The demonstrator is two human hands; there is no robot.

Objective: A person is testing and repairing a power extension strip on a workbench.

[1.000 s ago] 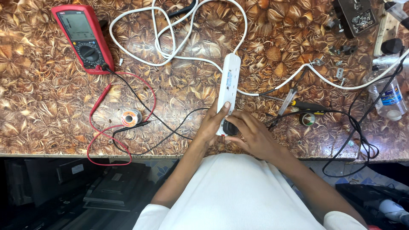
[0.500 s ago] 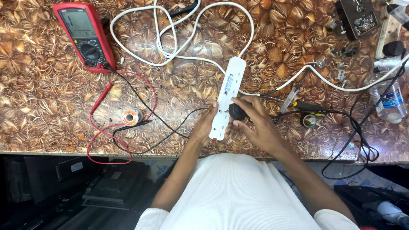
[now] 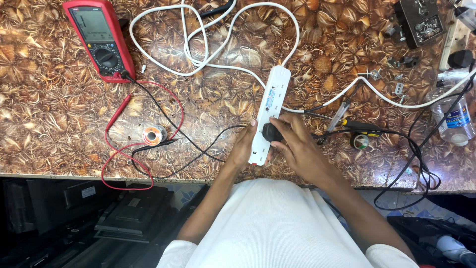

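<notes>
A white power strip (image 3: 271, 106) lies lengthwise on the brown patterned bench, its white cable (image 3: 208, 34) looping toward the back. My left hand (image 3: 243, 149) grips the strip's near end from the left side. My right hand (image 3: 297, 146) pinches a black plug (image 3: 271, 132) that sits on the strip's near socket. A black cord runs from the plug to the right.
A red multimeter (image 3: 99, 39) lies at the back left with red and black test leads (image 3: 148, 144) trailing to a small solder spool (image 3: 154, 134). A screwdriver (image 3: 357, 125), tape roll (image 3: 360, 141), plastic bottle (image 3: 453, 116) and black cables sit at the right. The bench edge (image 3: 99, 177) is close to me.
The power strip has slid farther from me and its cable loop shifted. My right hand moved the black plug from the strip's near end up onto its face.
</notes>
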